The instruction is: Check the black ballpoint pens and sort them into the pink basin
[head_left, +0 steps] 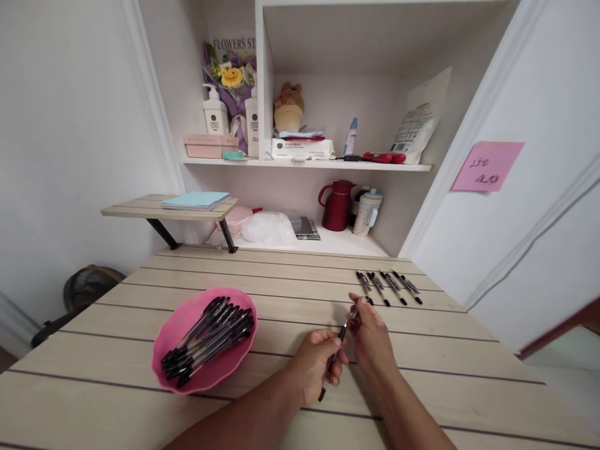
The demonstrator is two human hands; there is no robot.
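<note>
My left hand [321, 362] is closed around the barrel of a black pen [334, 357], which slants up toward my right hand. The pen's black end sticks out below the left fingers, and its silvery tip points up and to the right. My right hand [370, 331] pinches a small clear piece right at that tip; the fingers partly hide it, and I cannot tell what it is. Just beyond the right hand, several black pens [392, 287] lie side by side in a row. To the left, a pink scalloped bowl [159, 340] holds a pile of capped black pens [210, 337].
A small raised shelf [135, 205] on black legs carries blue paper [197, 200]. Behind the slatted table [281, 269], a white shelf unit [398, 166] holds a red jug [336, 205], a tumbler [367, 212] and a plastic bag [268, 228]. A pink note [488, 165] hangs on the right.
</note>
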